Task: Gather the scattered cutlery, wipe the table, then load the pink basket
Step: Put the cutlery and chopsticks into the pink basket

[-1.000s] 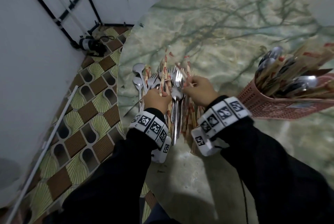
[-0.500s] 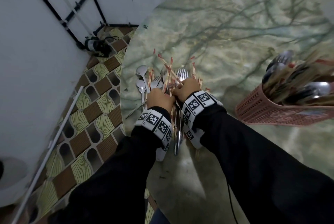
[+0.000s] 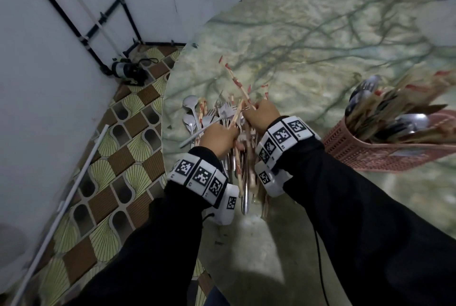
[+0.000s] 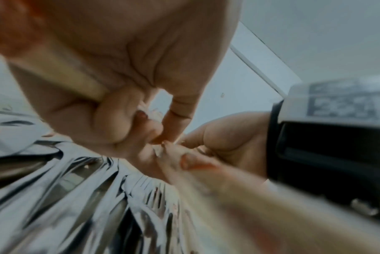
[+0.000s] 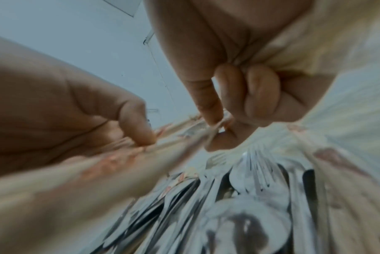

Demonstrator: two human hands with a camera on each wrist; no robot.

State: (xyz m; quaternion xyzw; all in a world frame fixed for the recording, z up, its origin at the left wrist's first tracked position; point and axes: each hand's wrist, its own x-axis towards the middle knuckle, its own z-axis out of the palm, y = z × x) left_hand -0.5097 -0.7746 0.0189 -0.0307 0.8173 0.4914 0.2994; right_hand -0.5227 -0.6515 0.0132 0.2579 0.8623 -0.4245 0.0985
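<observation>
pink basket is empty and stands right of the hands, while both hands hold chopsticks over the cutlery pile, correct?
Not quite: the pink basket is not empty. The head view shows it already holding spoons and chopsticks. The rest stands: it is to the right of the hands, and the left hand and right hand hold chopsticks over the cutlery pile.

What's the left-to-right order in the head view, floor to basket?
White pole on the tiled floor → spoons → left hand → right hand → pink basket.
</observation>
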